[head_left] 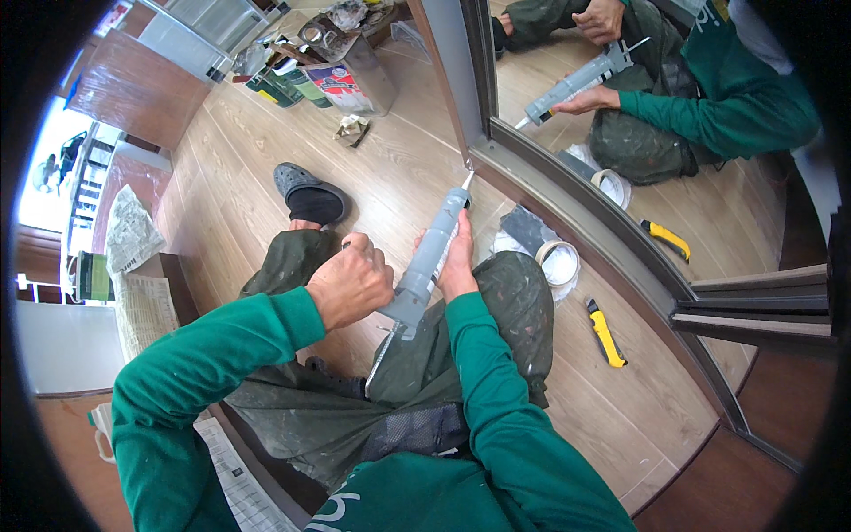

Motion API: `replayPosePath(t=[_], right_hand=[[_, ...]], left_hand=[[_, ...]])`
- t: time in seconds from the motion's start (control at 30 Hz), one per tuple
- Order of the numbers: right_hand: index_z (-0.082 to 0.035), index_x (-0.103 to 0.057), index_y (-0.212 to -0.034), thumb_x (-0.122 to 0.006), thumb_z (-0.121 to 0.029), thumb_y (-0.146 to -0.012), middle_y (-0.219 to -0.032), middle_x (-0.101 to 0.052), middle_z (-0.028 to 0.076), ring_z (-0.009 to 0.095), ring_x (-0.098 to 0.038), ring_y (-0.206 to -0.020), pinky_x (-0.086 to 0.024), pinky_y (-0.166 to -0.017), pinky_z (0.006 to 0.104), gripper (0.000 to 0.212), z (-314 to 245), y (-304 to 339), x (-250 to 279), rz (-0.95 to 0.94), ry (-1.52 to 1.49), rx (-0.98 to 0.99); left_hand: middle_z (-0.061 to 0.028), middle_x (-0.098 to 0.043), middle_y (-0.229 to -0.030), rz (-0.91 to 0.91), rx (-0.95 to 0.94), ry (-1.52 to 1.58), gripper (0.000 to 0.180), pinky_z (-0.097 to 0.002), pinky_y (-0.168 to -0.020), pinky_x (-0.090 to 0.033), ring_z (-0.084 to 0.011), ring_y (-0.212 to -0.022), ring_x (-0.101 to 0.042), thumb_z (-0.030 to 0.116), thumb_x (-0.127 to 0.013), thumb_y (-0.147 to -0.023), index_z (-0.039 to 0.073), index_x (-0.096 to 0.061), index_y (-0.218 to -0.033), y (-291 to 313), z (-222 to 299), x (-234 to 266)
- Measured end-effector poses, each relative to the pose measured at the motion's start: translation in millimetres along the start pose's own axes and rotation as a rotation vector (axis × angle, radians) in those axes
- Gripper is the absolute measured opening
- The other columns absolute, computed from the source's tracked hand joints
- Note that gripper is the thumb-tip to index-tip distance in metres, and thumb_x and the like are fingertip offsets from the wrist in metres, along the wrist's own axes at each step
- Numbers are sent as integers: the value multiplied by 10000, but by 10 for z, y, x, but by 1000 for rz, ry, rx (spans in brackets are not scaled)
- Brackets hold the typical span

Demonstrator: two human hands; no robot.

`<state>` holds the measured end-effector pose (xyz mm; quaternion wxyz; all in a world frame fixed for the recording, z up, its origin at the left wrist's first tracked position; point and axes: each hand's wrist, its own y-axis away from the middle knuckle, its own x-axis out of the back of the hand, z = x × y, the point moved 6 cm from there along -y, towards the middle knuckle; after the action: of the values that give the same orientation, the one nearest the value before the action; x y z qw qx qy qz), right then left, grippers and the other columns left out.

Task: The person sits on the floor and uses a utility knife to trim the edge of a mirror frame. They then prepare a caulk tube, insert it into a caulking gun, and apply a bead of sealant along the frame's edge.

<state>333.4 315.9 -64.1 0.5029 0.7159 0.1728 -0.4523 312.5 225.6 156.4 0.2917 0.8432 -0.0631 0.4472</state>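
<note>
A grey caulking gun (425,262) with a cartridge in it slants across the middle, its rod pointing back toward my lap. My left hand (353,282) is closed at its rear end, round the handle and trigger, which my fingers mostly hide. Under the front of the barrel, my right hand (458,259) is wrapped round it from the right side. The white nozzle (468,180) reaches the bottom of the door frame (477,152), where the upright meets the floor track. Whether the tip touches is too small to tell. A mirrored panel (567,53) reflects my hands and the gun.
By my right knee lie a roll of tape (573,262) and a grey sheet (526,228). A yellow utility knife (605,335) rests on the wood-look floor near the track. Farther off stand a metal can (377,84) and green containers (279,87). Plastic-wrapped boards (137,89) lean at left.
</note>
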Motion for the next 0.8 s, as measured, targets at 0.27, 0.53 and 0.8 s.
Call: replayPosePath(t=[0.27,0.53,0.8], right_hand=[[-61,-520,-1027,-477,-804,-838,-793,-603,143,324,-630,-631,-544,-547,483,767,0,-9,-7,-1,-1,18],[-61,-541,-967,-469,-794,-851,-753,-606,143,327,-633,-624,-547,-556,471,746,73,89,-9,17,-17,18],[-114,-552,-924,-476,-743,-890,-699,-593,128,310,-628,-588,-540,-533,449,635,615,557,-183,6,114,-46]], left_hand=[[-102,-622,-687,3,-2,17,168,-423,-714,-439,-261,-680,-621,194,-632,-801,36,-677,-764,5,-7,49],[-81,-592,-739,63,59,3,182,-366,-747,-400,-229,-743,-607,223,-605,-784,42,-618,-789,168,74,48],[-127,-573,-931,11,186,242,287,-485,-1071,-379,-309,-1023,-579,205,-670,-722,24,-594,-932,931,374,81]])
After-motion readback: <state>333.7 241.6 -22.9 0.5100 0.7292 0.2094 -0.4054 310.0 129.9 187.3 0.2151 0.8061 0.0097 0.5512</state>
